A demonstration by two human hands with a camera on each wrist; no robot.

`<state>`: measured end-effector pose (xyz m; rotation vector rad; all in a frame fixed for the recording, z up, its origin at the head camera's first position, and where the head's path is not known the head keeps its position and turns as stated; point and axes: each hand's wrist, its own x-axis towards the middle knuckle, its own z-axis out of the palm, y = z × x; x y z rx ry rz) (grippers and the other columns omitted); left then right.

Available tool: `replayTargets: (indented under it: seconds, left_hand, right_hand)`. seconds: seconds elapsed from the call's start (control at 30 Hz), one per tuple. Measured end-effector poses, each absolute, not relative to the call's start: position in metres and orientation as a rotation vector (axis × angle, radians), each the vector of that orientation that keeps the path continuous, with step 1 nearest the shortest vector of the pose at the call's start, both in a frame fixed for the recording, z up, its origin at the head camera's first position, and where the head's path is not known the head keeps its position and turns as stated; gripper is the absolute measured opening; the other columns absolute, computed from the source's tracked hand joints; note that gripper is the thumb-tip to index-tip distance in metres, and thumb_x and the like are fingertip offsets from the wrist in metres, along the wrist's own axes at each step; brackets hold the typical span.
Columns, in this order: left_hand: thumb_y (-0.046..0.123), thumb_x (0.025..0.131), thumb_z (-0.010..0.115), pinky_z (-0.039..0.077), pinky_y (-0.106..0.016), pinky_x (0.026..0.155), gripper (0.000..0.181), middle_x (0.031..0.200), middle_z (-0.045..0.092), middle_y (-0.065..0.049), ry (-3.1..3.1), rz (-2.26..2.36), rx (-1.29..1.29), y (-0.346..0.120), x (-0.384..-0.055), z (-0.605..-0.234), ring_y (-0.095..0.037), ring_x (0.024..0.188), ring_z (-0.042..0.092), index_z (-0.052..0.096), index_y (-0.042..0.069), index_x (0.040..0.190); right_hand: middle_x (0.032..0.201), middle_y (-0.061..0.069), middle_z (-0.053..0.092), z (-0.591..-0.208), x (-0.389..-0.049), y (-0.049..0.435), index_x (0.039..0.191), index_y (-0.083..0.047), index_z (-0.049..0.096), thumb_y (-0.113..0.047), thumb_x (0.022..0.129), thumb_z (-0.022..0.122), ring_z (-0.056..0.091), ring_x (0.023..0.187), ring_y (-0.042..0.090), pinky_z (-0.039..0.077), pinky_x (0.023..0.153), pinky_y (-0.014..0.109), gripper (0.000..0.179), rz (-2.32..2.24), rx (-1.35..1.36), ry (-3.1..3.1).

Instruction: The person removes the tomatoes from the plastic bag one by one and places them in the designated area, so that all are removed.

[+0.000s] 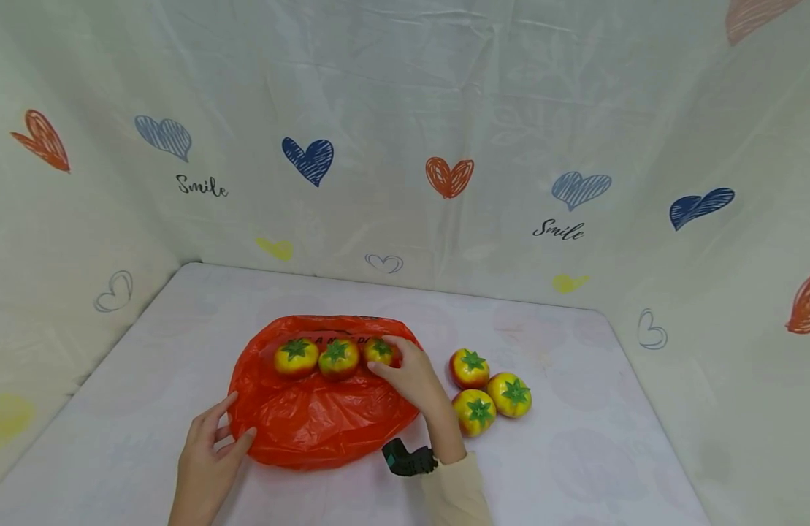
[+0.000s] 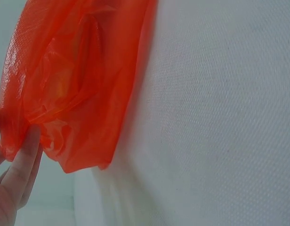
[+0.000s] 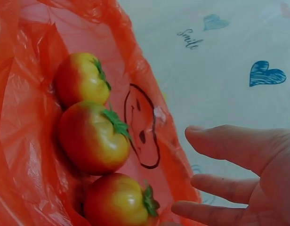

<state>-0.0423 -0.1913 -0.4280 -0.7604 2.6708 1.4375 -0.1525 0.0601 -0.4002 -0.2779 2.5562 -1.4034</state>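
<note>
A red plastic bag [image 1: 312,424] lies spread with its mouth wide on the table. My left hand [image 1: 207,446] holds the bag's left edge between thumb and fingers; the left wrist view shows its fingertips [image 2: 29,141] against the red film. Three red-and-yellow tomatoes with green leaf tops, left [image 1: 296,358], middle [image 1: 339,359] and right [image 1: 380,352], sit in a row inside the bag. My right hand [image 1: 411,372] is over the right tomato, thumb and fingers spread. In the right wrist view this hand [image 3: 239,179] is apart from the tomatoes, its fingers extended.
Three more tomatoes, upper [image 1: 469,367], right [image 1: 510,394] and lower [image 1: 474,412], are grouped on the white table [image 1: 575,453] right of the bag. A pale curtain [image 1: 378,109] printed with hearts surrounds the table. A black wrist camera [image 1: 407,459] is strapped to the right wrist.
</note>
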Motion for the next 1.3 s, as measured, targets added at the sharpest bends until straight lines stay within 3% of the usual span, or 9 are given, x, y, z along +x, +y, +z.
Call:
replayTargets:
  seconds: [0.2, 0.7, 1.3]
  left_hand:
    - [0.011, 0.09, 0.058, 0.041, -0.052, 0.094, 0.065, 0.142, 0.024, -0.025, 2.663, 1.442, -0.778, -0.19, -0.043, -0.428, -0.041, 0.114, 0.04, 0.026, 0.01, 0.146]
    - [0.012, 0.09, 0.059, 0.04, -0.049, 0.095, 0.066, 0.143, 0.024, -0.025, 2.648, 1.463, -0.768, -0.191, -0.043, -0.429, -0.041, 0.115, 0.039, 0.026, 0.011, 0.147]
    - [0.013, 0.09, 0.059, 0.039, -0.049, 0.095, 0.066, 0.143, 0.023, -0.025, 2.639, 1.462, -0.783, -0.192, -0.043, -0.43, -0.04, 0.115, 0.039, 0.026, 0.011, 0.147]
  right_hand:
    - [0.135, 0.013, 0.049, -0.406, -0.159, 0.054, 0.136, -0.009, 0.044, -0.03, 0.085, 0.066, 0.05, 0.114, 0.031, 0.051, 0.09, 0.05, 0.059, -1.361, -0.223, 2.544]
    - [0.142, 0.019, 0.038, -0.421, -0.165, 0.042, 0.139, 0.001, 0.037, -0.025, 0.086, 0.065, 0.042, 0.125, 0.034, 0.038, 0.103, 0.054, 0.065, -1.34, -0.205, 2.595]
    - [0.127, 0.015, 0.047, -0.428, -0.164, 0.037, 0.127, -0.003, 0.05, -0.022, 0.086, 0.065, 0.049, 0.11, 0.029, 0.046, 0.096, 0.049, 0.048, -1.387, -0.203, 2.611]
